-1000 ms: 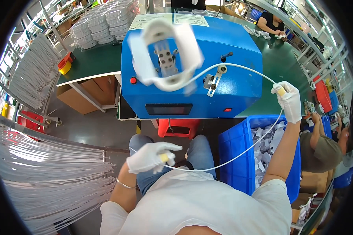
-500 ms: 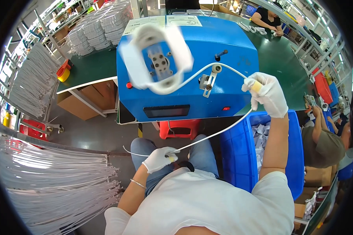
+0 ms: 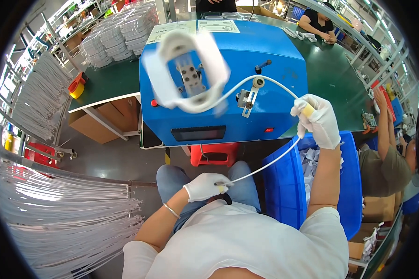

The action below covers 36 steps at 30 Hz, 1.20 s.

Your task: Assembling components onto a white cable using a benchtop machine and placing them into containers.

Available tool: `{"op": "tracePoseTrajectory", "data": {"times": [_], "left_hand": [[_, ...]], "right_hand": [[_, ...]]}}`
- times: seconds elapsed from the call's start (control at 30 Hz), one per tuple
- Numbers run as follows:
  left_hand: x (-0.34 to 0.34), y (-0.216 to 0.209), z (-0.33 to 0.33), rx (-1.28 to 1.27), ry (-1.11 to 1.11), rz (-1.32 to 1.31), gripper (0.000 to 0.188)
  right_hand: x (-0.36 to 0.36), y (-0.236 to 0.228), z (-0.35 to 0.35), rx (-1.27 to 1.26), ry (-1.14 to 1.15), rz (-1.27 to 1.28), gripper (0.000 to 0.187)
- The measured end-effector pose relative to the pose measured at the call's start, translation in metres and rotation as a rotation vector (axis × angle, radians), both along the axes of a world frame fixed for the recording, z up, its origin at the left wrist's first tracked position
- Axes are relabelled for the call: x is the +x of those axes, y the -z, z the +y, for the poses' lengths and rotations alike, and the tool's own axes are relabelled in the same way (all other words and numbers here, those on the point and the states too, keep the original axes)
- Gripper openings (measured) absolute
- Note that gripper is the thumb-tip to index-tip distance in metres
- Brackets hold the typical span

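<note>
A blue winding machine stands before me, its white winding frame blurred by motion. From that frame a white cable runs over a small guide roller to my right hand, then sags down to my left hand. Both hands wear white gloves with yellowish patches at the fingers. My right hand is closed round the cable beside the machine's right side. Above my lap, my left hand pinches the cable close to its end; the tip is hidden.
A blue bin with white pieces stands at my right. Racks of hanging white cables fill the left side. Stacked clear trays and a yellow-and-red tape dispenser sit on the green table. A red stool is under the machine.
My left hand has moved right and slightly up, and the cable stretch between my hands is shorter. The tail left of that hand no longer shows. My right hand has shifted slightly down.
</note>
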<state>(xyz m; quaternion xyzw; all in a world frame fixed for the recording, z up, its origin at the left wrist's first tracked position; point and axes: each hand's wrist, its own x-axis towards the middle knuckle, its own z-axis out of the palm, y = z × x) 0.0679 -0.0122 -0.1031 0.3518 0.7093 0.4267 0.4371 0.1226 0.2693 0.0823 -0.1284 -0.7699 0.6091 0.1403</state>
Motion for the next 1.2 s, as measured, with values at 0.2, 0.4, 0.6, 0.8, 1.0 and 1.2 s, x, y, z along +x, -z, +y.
{"op": "tracePoseTrajectory", "data": {"times": [0.2, 0.4, 0.6, 0.8, 1.0, 1.2], "left_hand": [[-0.013, -0.073, 0.022, 0.044, 0.147, 0.077, 0.034], [-0.058, -0.186, -0.016, 0.121, 0.24, 0.489, 0.034], [-0.117, -0.281, -0.025, 0.499, -0.157, 1.082, 0.015], [-0.187, -0.292, 0.029, 0.439, 0.097, 1.232, 0.026], [-0.17, -0.303, -0.003, 0.095, -0.049, 1.005, 0.022], [-0.158, -0.281, -0.055, 0.165, -0.207, 1.045, 0.02]], "right_hand": [[-0.01, 0.001, -0.015, -0.027, -0.026, 0.036, 0.022], [-0.035, -0.004, -0.028, 0.56, 0.075, 0.286, 0.011], [-0.107, -0.042, -0.003, 1.232, 0.099, 0.738, 0.009], [-0.217, -0.073, -0.021, 1.865, -0.05, 1.054, 0.012], [-0.196, -0.06, -0.058, 1.093, -0.059, 0.973, 0.012], [-0.115, -0.071, -0.102, 1.48, -0.205, 0.941, 0.014]]}}
